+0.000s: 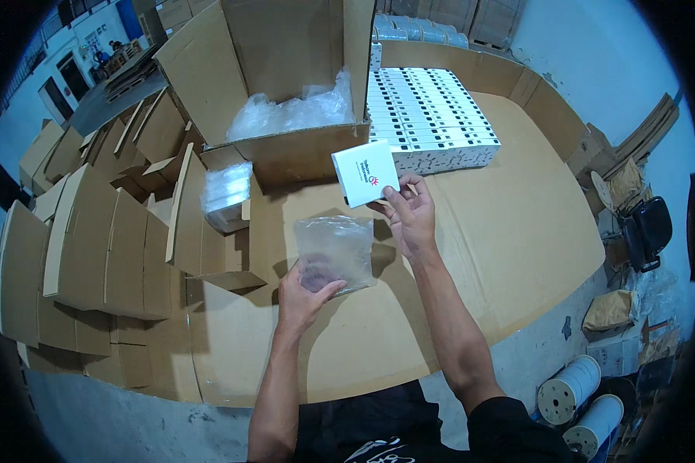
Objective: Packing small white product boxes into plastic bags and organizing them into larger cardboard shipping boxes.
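My right hand (409,212) grips a small flat white box (365,174) by its lower right corner, thumb on the printed face. Below and a little left of it, my left hand (305,299) holds a clear plastic bag (336,251) by its lower left side. The bag looks flat, and the white box is outside it, just above its top edge. Stacked rows of similar white boxes (432,116) stand beyond my right hand. Left of the bag, an open cardboard carton (235,258) holds several plastic-wrapped packs (228,197).
Behind, a large open carton (301,150) contains crumpled clear bags (289,112). Several open cartons (104,247) crowd the left side. Cardboard (510,262) covers the table, with a raised cardboard rim (552,100) at the far right. Cable reels (570,390) and a black chair (647,231) stand right, beyond the table.
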Tool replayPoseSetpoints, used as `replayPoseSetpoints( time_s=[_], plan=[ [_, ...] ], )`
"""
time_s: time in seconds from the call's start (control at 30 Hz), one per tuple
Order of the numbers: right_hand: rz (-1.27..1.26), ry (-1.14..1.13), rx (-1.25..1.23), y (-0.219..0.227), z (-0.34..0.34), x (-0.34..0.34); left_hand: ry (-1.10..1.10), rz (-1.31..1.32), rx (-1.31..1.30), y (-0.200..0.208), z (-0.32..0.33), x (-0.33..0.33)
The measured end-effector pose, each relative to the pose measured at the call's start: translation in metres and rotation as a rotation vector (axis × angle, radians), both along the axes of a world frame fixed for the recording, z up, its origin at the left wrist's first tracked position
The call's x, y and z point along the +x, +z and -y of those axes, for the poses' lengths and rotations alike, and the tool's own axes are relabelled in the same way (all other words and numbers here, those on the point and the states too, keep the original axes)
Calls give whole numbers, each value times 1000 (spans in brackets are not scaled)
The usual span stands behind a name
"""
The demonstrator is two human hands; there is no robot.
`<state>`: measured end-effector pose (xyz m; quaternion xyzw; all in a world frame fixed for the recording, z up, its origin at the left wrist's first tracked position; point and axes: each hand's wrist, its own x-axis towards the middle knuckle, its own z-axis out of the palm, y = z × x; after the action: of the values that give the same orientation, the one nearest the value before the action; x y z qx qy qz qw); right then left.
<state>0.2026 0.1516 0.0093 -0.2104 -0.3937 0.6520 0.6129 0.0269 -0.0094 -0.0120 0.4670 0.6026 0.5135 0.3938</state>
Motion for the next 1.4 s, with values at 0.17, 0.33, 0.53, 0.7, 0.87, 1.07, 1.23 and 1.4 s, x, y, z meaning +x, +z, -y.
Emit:
replayPoseSetpoints(
  time_s=[0.17,0.33,0.53,0.7,0.87,1.07,1.23,1.4],
  plan=[
    [-18,99,4,1,4,0,13,58,-26,2,1,0],
    [76,113,53,-1,3,5,16,-38,-29,-3,-1,-3],
    [162,205,79,3,3,12,47,-16,-30,-2,0,-1],
    [208,338,45,10,8,16,34,-27,-14,-14,-1,-7],
    [259,448,-54,10,8,20,35,41,-5,-11,-1,-4],
    [191,406,-90,14,5,26,20,-6,-2,-12,-1,-4],
    [267,372,-44,19,8,21,14,-14,43,-12,-1,-4],
    [302,377,10,8,3,21,30,80,-14,-2,-2,2]
  ],
)
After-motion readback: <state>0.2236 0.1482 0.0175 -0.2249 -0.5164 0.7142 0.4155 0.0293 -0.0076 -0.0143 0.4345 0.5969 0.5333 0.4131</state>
